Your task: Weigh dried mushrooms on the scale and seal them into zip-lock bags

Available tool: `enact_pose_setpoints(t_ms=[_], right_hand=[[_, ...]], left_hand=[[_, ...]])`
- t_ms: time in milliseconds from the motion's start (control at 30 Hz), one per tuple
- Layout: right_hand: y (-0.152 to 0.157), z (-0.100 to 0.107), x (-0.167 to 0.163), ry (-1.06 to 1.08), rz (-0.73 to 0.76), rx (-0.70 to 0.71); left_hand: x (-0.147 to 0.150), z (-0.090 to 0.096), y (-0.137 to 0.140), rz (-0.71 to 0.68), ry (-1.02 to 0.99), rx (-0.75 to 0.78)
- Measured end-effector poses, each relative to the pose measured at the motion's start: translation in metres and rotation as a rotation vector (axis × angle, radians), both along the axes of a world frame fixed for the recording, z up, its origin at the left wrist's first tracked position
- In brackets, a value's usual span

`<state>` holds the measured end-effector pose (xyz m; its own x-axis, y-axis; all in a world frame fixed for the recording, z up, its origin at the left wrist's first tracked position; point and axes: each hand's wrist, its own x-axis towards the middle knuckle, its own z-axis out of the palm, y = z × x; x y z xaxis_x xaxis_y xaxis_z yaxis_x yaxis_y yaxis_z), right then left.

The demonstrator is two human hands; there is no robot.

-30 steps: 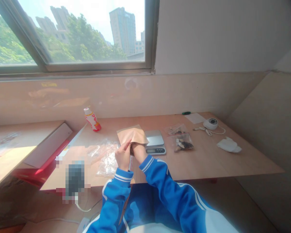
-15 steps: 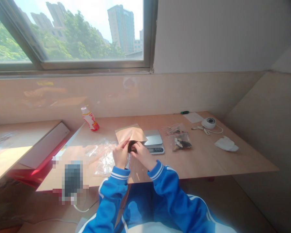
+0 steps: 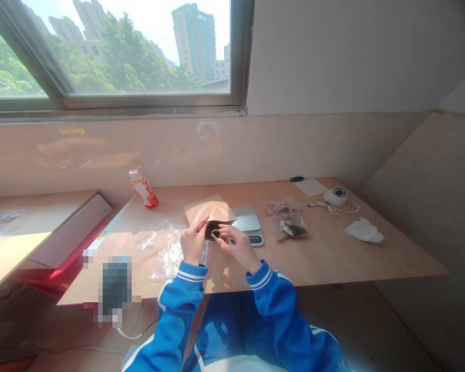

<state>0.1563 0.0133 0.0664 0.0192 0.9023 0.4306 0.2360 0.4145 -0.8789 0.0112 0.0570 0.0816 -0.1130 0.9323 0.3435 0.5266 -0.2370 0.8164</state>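
Observation:
A brown kraft paper bag [image 3: 210, 207] lies tilted over the table, its dark mouth facing me. My left hand [image 3: 194, 240] is closed on the left edge of that mouth, thumb and fingers gripping the paper. At the opening, my right hand [image 3: 237, 245] has its fingers bent together around something small that I cannot make out. What the bag contains is lost in shadow. Behind its right side, partly covered, sits a digital kitchen scale [image 3: 248, 219] with a silver plate. Crumpled clear plastic bags [image 3: 166, 256] lie beside my left hand.
Two zip bags with dark and pale pieces, one nearer [image 3: 292, 230], lie right of the scale. Farther right are a white corded device [image 3: 335, 196], a white tissue [image 3: 364, 230] and a green-handled tool [image 3: 296, 179]. A red-and-white bottle [image 3: 143, 189] stands back left.
My right hand has drawn back a little to the right from the bag's mouth, and more of the dark opening shows. The left hand keeps its hold on the bag.

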Motion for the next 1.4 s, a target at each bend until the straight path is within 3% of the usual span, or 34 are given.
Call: enact_pose_setpoints(t_ms=[167,333,467,667,933,1167,1267,1400], right_hand=[[-0.013,0.002,0.022,0.293,0.069,-0.147],[0.000,-0.019,0.064,0.461,-0.133,-0.188],[0.034,-0.040,0.083,0.271,-0.272,-0.179],[0.075,-0.059,0.081,0.096,-0.253,-0.149],[0.055,-0.065,0.073,-0.093,-0.214,-0.031],[0.058,-0.066,0.076,-0.353,-0.296,0.009],[0.056,-0.057,0.076,-0.388,-0.330,0.026],[0.033,-0.030,0.059,-0.282,-0.334,0.151]], left_hand=[[-0.002,-0.001,0.008,0.009,-0.007,0.015],[-0.010,-0.002,0.014,0.042,-0.031,0.045],[-0.012,-0.003,0.014,0.070,-0.035,0.057],[-0.015,-0.005,0.010,0.053,-0.042,0.045],[-0.020,-0.008,0.011,0.026,-0.057,0.052],[-0.018,-0.013,0.009,0.037,-0.028,0.053],[-0.018,-0.013,0.008,0.031,-0.031,0.055],[-0.015,-0.011,0.006,0.010,-0.061,0.060]])
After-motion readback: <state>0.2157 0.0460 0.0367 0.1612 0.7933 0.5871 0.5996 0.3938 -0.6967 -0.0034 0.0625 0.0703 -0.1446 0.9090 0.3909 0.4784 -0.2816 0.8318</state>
